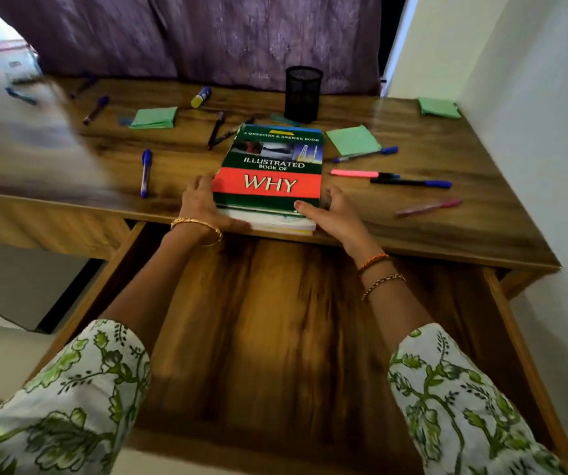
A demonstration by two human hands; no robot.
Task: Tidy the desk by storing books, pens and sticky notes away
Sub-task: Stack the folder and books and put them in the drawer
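Observation:
A stack of books (272, 166), topped by a green and red one titled "WHY", lies at the desk's front edge. My left hand (202, 204) grips the stack's left side and my right hand (332, 212) grips its right side, thumb on the cover. Below them a wide wooden drawer (258, 337) stands pulled out, nothing in it. Several pens lie scattered: a blue pen (145, 173) on the left, a pink highlighter (361, 173) and a black and blue pen (411, 183) on the right. Green sticky notes (352, 140) sit beside the books, another green pad (154, 117) further left.
A black mesh pen holder (303, 94) stands behind the books. A third green pad (438, 107) lies at the far right corner by the white wall (532, 132). A purple curtain (207, 36) hangs behind the desk (447, 234). The left side is motion-blurred.

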